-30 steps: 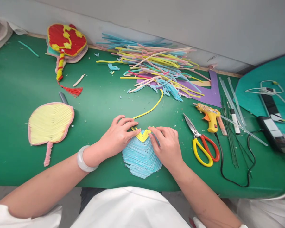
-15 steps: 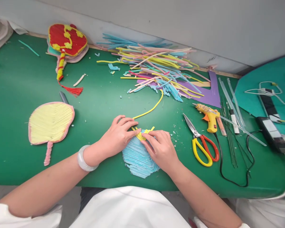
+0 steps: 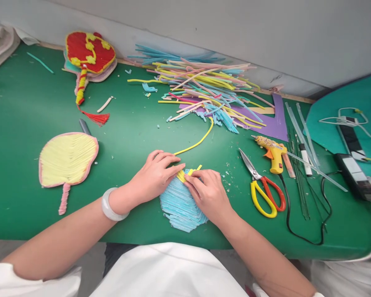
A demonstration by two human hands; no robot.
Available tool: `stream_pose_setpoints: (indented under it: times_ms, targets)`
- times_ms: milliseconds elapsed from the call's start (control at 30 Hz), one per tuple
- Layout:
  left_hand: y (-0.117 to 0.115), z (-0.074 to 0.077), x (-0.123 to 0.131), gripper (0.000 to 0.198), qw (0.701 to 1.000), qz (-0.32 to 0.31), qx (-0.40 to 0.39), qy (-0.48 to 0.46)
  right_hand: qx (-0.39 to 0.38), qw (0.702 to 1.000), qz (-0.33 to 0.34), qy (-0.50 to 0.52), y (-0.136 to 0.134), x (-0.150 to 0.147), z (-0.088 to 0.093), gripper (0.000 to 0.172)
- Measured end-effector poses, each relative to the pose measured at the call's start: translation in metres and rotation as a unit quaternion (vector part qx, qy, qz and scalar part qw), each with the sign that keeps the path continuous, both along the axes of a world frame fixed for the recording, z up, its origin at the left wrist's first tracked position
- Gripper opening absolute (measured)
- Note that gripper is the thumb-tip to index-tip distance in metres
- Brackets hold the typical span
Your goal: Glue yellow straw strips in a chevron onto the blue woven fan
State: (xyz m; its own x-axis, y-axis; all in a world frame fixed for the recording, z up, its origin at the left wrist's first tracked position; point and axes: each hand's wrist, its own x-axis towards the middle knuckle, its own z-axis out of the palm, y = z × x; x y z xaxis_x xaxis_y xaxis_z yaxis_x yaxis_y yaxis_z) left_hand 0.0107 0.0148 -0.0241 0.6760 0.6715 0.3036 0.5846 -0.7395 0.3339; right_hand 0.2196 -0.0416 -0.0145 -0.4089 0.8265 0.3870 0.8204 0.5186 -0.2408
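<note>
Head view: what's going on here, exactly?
A person is working yellow strips at the far end of a blue strip-covered panel. The right hand pinches at them; the left hand lies over the panel's left edge. A longer yellow strip runs from the left hand toward the heap of coloured strips. The scissors and hot glue gun lie untouched.

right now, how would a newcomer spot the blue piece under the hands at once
On the green table, go toward the near edge, by the white shirt. There the left hand and right hand lie over the blue piece of slanting strips. Unlike the pale yellow fan and red fan further left, it is mostly blue and shows no handle.
</note>
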Motion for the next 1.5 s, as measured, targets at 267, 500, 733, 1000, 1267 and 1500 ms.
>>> stream_pose_setpoints:
  times_ms: [267, 500, 733, 1000, 1267, 1500]
  targets:
    - [-0.022, 0.034, -0.001, 0.033, 0.996, 0.089, 0.007, -0.022, 0.009, 1.000, -0.001, 0.010, 0.000, 0.000, -0.001, 0.009]
    - [-0.071, 0.036, 0.009, 0.033, 0.990, 0.141, 0.026, 0.014, 0.017, 1.000, -0.002, 0.007, -0.001, 0.001, -0.001, 0.009]
    - [-0.082, 0.020, 0.016, 0.030, 0.986, 0.161, 0.018, 0.026, 0.018, 1.000, -0.001, 0.001, 0.000, 0.001, -0.003, 0.011]
    - [-0.081, 0.014, 0.021, 0.035, 0.988, 0.156, -0.008, 0.021, 0.021, 1.000, 0.002, 0.007, 0.000, 0.001, -0.002, 0.011]
    - [-0.079, 0.013, 0.025, 0.035, 0.985, 0.170, -0.001, 0.032, 0.013, 1.000, 0.003, 0.005, 0.001, 0.001, -0.002, 0.011]
    - [-0.076, 0.016, 0.030, 0.037, 0.981, 0.181, 0.006, 0.067, 0.015, 1.000, 0.003, 0.005, 0.001, 0.001, -0.003, 0.011]
